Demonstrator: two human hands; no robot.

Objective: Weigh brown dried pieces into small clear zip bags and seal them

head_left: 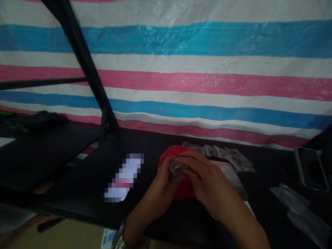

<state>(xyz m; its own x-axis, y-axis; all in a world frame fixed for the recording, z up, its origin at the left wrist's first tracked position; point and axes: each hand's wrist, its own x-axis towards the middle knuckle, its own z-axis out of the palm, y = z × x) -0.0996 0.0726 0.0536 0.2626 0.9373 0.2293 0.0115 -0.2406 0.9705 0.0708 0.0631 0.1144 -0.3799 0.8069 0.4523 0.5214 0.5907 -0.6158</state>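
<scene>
Both my hands meet over a black table (85, 180) near its front edge. My left hand (162, 183) and my right hand (204, 180) together pinch a small clear plastic piece (177, 168), perhaps a tiny bag or cap. Right behind and under the hands lies a red cloth-like bundle (181, 192), partly hidden by my fingers. A metal watch (119, 238) sits on my left wrist.
Several small clear packets with brownish contents (228, 157) lie in a row behind the hands. A phone (311, 167) rests at the right, clear plastic bags (301, 204) nearer. A blurred white label (124, 178) lies left. A black metal frame (85, 65) and striped tarp (207, 83) stand behind.
</scene>
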